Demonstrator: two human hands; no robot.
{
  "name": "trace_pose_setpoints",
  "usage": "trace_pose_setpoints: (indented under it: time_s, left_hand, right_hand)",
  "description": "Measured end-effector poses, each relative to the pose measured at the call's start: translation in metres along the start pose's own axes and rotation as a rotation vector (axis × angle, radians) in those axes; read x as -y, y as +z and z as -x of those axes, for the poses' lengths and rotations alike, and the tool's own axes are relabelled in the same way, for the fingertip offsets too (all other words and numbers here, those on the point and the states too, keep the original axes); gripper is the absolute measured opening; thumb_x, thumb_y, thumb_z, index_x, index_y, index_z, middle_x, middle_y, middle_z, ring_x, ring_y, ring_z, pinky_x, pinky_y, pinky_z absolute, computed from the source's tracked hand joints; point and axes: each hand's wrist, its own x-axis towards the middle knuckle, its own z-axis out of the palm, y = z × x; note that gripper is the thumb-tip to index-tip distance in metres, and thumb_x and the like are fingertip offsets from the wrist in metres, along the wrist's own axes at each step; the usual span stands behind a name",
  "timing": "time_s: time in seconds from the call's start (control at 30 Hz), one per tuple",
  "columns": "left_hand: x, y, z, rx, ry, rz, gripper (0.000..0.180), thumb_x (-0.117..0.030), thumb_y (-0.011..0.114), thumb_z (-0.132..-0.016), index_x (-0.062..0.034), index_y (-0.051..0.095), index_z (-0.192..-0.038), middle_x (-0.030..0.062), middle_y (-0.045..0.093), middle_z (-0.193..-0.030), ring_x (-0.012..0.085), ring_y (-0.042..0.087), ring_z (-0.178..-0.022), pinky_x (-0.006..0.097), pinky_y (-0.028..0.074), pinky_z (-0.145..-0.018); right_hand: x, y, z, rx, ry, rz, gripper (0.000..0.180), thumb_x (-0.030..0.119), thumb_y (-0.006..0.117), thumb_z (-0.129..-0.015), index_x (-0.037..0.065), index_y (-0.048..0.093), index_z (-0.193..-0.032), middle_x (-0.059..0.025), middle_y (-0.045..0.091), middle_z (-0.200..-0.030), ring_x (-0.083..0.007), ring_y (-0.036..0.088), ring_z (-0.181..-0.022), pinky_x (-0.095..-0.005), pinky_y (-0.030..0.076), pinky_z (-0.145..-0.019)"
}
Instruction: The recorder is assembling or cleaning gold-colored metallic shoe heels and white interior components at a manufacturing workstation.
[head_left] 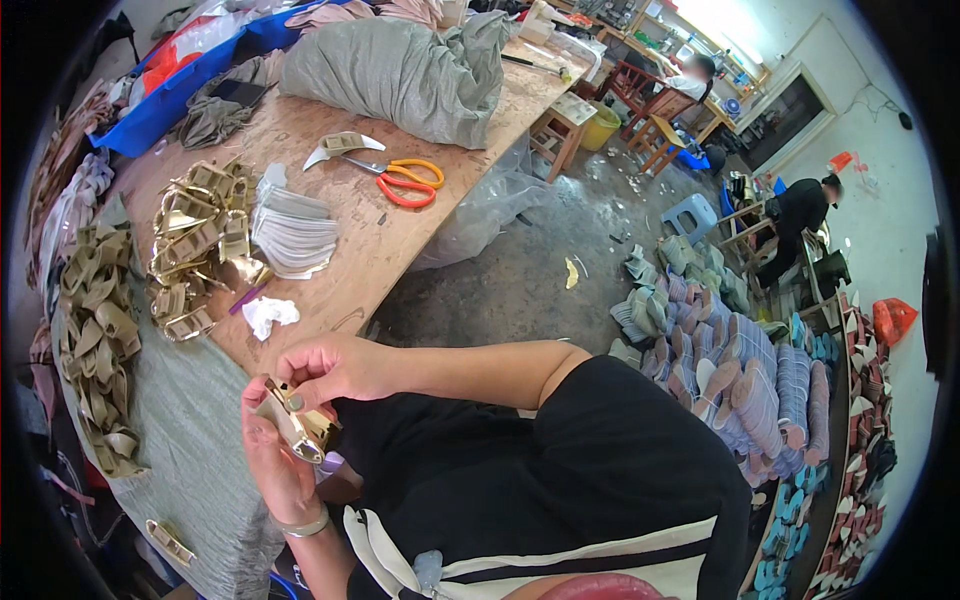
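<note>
Both my hands hold one small shiny gold shoe-upper piece (298, 425) close to my body, over the table's near edge. My left hand (272, 462), with a bracelet at the wrist, cradles the piece from below. My right hand (330, 368) comes in from the right and pinches its top edge with thumb and fingers. On the wooden table (340, 250) just beyond lie a heap of the same gold pieces (200, 245) and a stack of pale grey insoles (292, 232).
Orange-handled scissors (405, 180) and a crumpled white scrap (268, 314) lie on the table. A large grey sack (400, 70) sits at the far end. Olive-gold pieces (98, 350) pile at left. Stacked insoles (740, 380) cover the floor at right; a person in black (800, 215) works there.
</note>
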Motion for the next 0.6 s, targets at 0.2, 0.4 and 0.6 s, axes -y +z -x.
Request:
trace_pose_setpoints:
  time_s: [0.2,0.4,0.6]
  left_hand:
    - [0.021,0.028,-0.052,-0.055,0.002,-0.151,0.056,-0.030,0.065,-0.085,-0.0001,0.041,-0.126,0.0103,0.050,-0.124,0.0191,0.051,-0.112,0.032,0.043,-0.095]
    - [0.035,0.045,-0.084,-0.066,-0.209,-0.078,0.052,-0.025,0.066,-0.084,-0.0030,0.042,-0.125,0.0071,0.054,-0.117,0.0190,0.056,-0.107,0.033,0.047,-0.092]
    - [0.065,0.038,-0.113,-0.130,-0.113,-0.160,0.048,-0.024,0.063,-0.087,0.0007,0.044,-0.123,0.0079,0.055,-0.114,0.0162,0.056,-0.101,0.029,0.046,-0.088]
  right_hand:
    - [0.004,-0.066,0.012,-0.221,-0.086,0.011,0.011,0.010,0.058,-0.089,0.003,0.052,-0.095,0.0002,0.057,-0.078,-0.0057,0.055,-0.068,-0.0202,0.044,-0.059]
    - [0.007,-0.109,0.009,-0.230,-0.200,-0.029,0.015,0.011,0.058,-0.089,0.001,0.051,-0.099,-0.0015,0.057,-0.083,-0.0069,0.057,-0.075,-0.0216,0.046,-0.063]
    - [-0.006,-0.132,0.008,-0.328,-0.265,-0.062,0.014,0.010,0.058,-0.089,0.002,0.050,-0.096,-0.0018,0.055,-0.086,-0.0062,0.052,-0.077,-0.0214,0.044,-0.068]
